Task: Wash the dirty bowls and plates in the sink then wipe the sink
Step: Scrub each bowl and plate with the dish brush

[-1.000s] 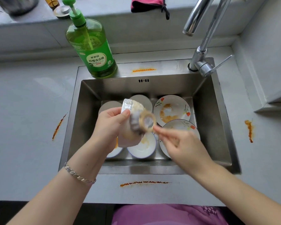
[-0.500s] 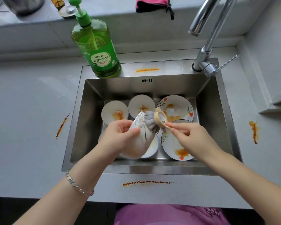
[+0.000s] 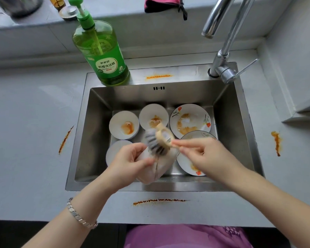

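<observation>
Over the sink (image 3: 125, 93), my left hand (image 3: 131, 161) has its grip round a pale packet (image 3: 154, 169), seemingly a scrubber though blurred, my right hand (image 3: 202, 156) pinching its tan ring (image 3: 166, 136), while bowls (image 3: 123, 125) and plates (image 3: 190, 120) lie sauce-smeared below, unwashed, wiping not begun.

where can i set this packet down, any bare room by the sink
Bare counter lies left of the sink, beyond the orange streak, and right of it, up to the other streak. The sink floor is crowded with bowls and plates; its back ledge holds the soap bottle and tap.
</observation>
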{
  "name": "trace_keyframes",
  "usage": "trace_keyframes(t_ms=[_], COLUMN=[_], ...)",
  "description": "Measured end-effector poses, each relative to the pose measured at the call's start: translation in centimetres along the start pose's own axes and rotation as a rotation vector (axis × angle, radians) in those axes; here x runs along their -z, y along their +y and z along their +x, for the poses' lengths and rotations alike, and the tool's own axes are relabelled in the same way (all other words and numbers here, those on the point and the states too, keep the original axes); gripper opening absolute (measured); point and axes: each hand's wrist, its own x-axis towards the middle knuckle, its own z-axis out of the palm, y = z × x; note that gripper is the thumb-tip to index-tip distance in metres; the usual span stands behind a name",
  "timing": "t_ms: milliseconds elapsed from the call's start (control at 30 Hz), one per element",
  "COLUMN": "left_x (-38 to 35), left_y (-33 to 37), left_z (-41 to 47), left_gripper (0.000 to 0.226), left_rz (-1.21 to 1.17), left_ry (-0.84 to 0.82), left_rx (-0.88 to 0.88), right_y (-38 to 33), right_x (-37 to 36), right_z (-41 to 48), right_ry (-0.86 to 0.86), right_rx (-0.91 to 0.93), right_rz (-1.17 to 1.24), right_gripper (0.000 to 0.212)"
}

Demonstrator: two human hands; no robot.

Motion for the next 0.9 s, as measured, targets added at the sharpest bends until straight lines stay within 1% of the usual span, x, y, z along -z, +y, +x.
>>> trace_keyframes(t_ms=[67, 100, 167, 233, 300, 367, 467, 633, 700, 767, 833, 900], left_x=[0.0, 0.0, 0.4, 0.8, 0.9, 0.9, 1.1, 1.3, 1.5, 1.9, 2.2, 2.4], left_y=[-0.1, -0.1, -0.2, -0.1, 0.0, 0.3, 0.7, 1.3, 1.4, 1.5, 1.7, 1.9], left_z=[-0.1, -0.2, -0.2, -0.3, -0.3, -0.3, -0.2, -0.2, -0.1, -0.1, -0.1, -0.2], left_gripper=[0.014, 0.014, 0.021, 0.020, 0.015, 0.014, 0.023, 0.025, 0.026, 0.036, 0.042, 0.047], left_rz=[-0.044, -0.065, -0.114, -0.152, -0.187, -0.199, -0.194, -0.180, -0.176, -0.175, -0.195, -0.267], left_ry=[0.014, 0.025, 0.049, 0.061, 0.055, 0.051, 0.068, 0.051, 0.060, 0.061, 0.046, 0.037], left_rx=[0.007, 0.002, -0.013, -0.025, -0.025, -0.021, -0.043, -0.064, -0.085, -0.108, -0.122, -0.130], right_y=[1.3, 1.6, 1.6, 1.2, 1.8, 2.3, 1.8, 2.7, 2.4, 2.0, 2.6, 3.4], right_x=[0.8, 0.9, 0.5, 0.2, 0.5, 0.7, 0.6, 1.5, 1.5, 1.6, 1.8, 1.8], right_z=[0.7, 0.5, -0.6, -1.3, -0.5, 0.2, 0.0, 1.1, 1.1, 1.0, 1.5, 2.1], right_ry=[0.084, 0.099, 0.042, -0.008, 0.031, 0.084, 0.033, 0.076, 0.069, 0.049, 0.053, 0.059], right_rx=[-0.090, -0.094, -0.043, -0.024, -0.062, -0.091, -0.008, -0.124, -0.066, -0.027, -0.080, -0.171], right_rz=[0.012, 0.014, 0.059, 0.064, 0.105, 0.132, 0.184, 0.209, 0.236, 0.271, 0.273, 0.312], right_gripper=[0.025, 0.025, 0.026, 0.027, 0.027, 0.027, 0.028, 0.027, 0.027, 0.031, 0.028, 0.026])
